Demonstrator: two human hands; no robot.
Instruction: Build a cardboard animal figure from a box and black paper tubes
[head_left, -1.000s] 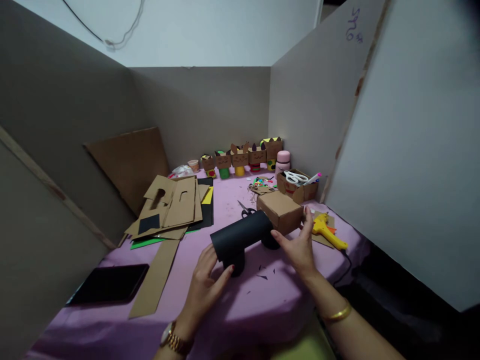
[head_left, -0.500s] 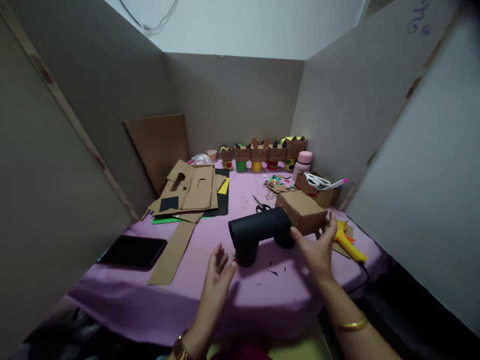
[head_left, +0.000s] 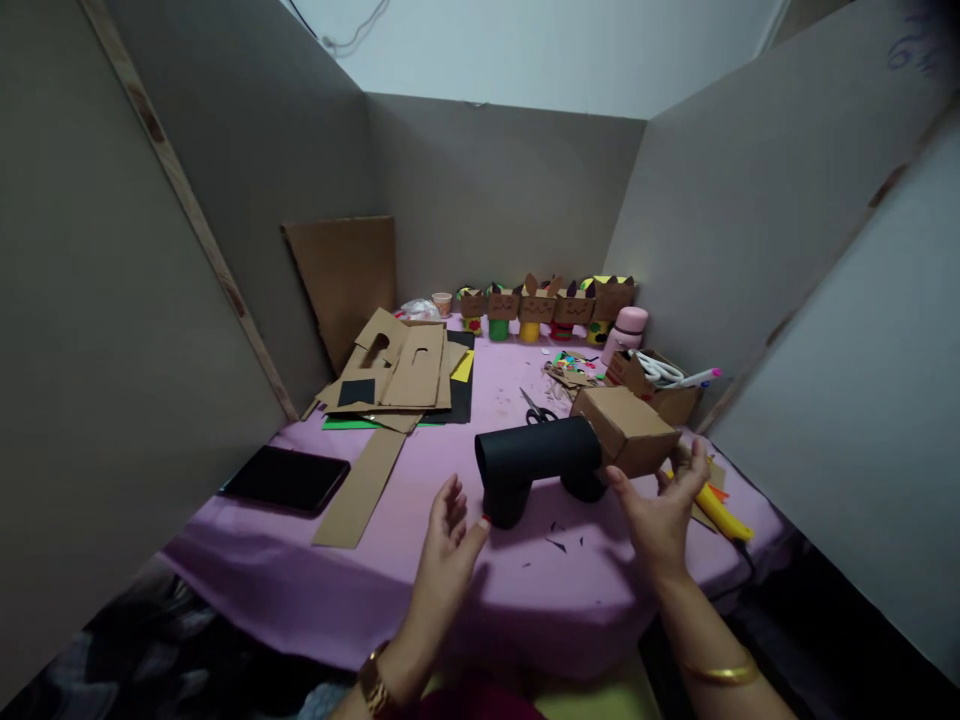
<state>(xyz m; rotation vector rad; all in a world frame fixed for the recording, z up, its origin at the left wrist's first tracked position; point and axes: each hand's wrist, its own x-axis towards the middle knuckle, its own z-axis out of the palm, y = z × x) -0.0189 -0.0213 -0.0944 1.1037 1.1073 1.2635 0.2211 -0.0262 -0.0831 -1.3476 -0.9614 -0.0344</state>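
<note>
A black paper tube (head_left: 536, 450) lies level across short black upright tubes, one (head_left: 504, 503) under its left end and another (head_left: 583, 486) under its right. Beside the left support is my left hand (head_left: 448, 540), open, fingers loosely curved, its thumb tip close to the support. My right hand (head_left: 664, 515) grips the low front part of a closed brown cardboard box (head_left: 628, 425), thumb on the left and fingers on the right. The box sits against the tube's right end; whether they are joined I cannot tell.
Black-handled scissors (head_left: 538, 408) lie behind the tube. A yellow glue gun (head_left: 721, 512) is at right, near an open box (head_left: 671, 400) of tools and a pink bottle (head_left: 626, 332). Cardboard pieces (head_left: 411, 370) and a dark tablet (head_left: 286, 480) lie left. Cardboard-faced figures (head_left: 537, 305) line the back.
The camera view has shifted, so everything appears farther right. My right hand has turned a little lower around the box. My left hand stays open beside the black support.
</note>
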